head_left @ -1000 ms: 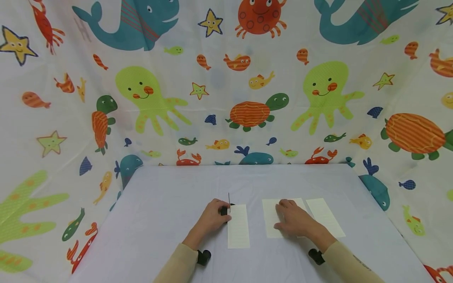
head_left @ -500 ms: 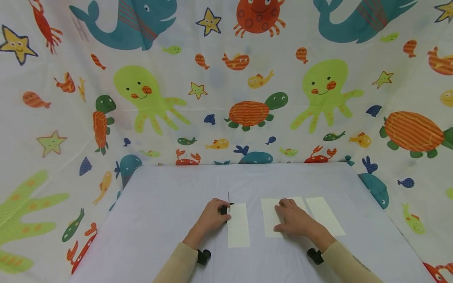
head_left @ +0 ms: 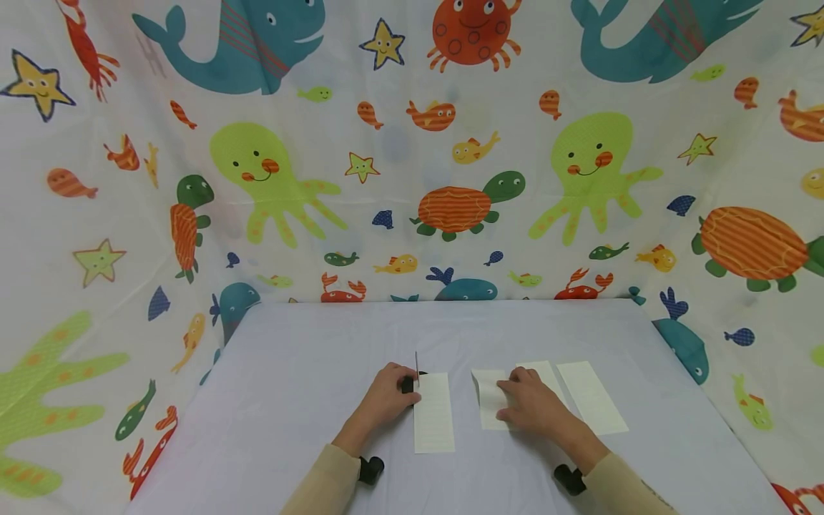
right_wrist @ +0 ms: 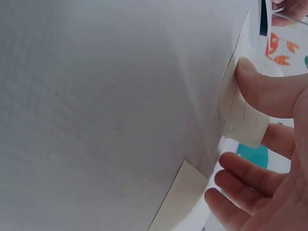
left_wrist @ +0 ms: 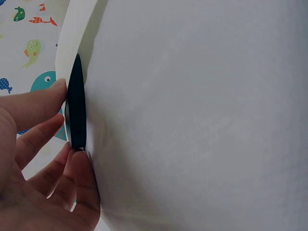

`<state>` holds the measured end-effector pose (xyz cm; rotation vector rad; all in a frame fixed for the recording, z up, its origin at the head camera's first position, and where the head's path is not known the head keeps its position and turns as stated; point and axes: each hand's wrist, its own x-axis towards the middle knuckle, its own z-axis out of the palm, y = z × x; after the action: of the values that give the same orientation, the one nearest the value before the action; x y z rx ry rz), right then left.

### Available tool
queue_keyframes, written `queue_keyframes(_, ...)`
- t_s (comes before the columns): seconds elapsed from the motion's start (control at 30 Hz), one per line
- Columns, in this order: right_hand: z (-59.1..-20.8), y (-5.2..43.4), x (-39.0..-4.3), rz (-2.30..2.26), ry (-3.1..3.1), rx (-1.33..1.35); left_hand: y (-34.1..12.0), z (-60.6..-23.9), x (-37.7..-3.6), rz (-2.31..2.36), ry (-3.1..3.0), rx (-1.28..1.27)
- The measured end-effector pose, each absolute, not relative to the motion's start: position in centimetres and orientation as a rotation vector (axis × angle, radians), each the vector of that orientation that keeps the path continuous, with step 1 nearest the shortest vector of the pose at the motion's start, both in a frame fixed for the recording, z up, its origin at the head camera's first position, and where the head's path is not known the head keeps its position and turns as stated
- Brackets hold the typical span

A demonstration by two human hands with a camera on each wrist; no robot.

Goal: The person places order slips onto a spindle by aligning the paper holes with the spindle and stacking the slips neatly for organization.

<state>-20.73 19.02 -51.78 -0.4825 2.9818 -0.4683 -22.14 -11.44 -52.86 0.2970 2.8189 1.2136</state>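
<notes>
Pinching a dark object (head_left: 407, 385) at the left edge of a lined slip (head_left: 434, 418) on the white table (head_left: 309, 343), the left hand (head_left: 384, 395) in the head view sits well apart from the right hand (head_left: 539, 402), which pinches a second slip (head_left: 491, 402) bent up, with a middle slip (head_left: 543, 372) and an end slip (head_left: 592, 397) beside it. From the left wrist I see the dark object's tapered side against the lined slip, fingers at its lower end; from the right wrist, the thumb lies on the curled second slip, a finger behind it.
</notes>
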Motion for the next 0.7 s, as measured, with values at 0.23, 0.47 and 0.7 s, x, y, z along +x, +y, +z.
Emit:
queue_keyframes(0.23,-51.72,18.72,-20.44,-0.515,3.016,-0.486,-11.37,-52.91,-22.17,1.205,2.824,0.302)
queue_keyframes(0.47,-51.69,18.52,-20.45,-0.554,2.997,-0.445,-11.37,-52.87,-22.02,1.214,2.819,0.310)
queue_keyframes(0.7,-51.45,18.42,-20.60,-0.697,2.946,-0.342,-11.37,-52.81,-22.00,1.212,2.825,0.309)
